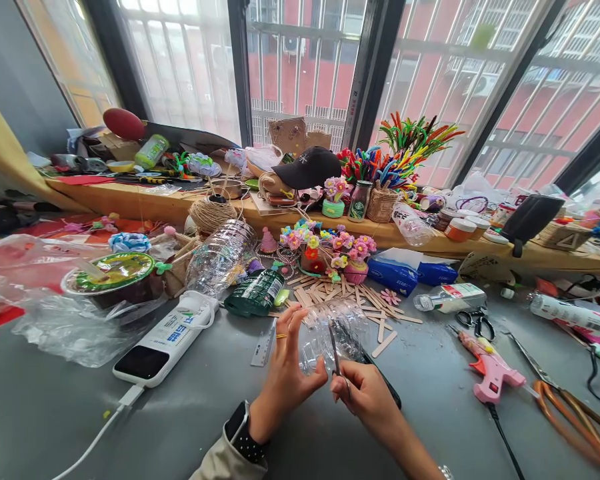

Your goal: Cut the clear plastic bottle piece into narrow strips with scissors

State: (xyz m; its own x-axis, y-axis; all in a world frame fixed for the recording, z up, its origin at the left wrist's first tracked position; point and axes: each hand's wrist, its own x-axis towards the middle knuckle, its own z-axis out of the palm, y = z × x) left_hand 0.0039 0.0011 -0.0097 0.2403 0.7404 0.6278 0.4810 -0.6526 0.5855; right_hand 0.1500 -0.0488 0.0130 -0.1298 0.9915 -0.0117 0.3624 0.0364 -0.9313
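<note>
My left hand (286, 370) grips a clear, ribbed plastic bottle piece (347, 330) above the grey table, thumb and fingers around its near end. A ring shows on one finger and a black watch on the wrist. My right hand (365, 393) is closed on the black handles of a pair of scissors (336, 357). The thin blades point up into the clear plastic. Both hands sit close together at the table's front centre.
Wooden craft sticks (365, 300), a ruler (264, 343), a power bank (165, 337) with white cable, a clear bottle (220, 257), a pink glue gun (490, 370), orange-handled scissors (570, 407) and black scissors (475, 320) lie around. A cluttered wooden shelf (145, 200) runs under the windows.
</note>
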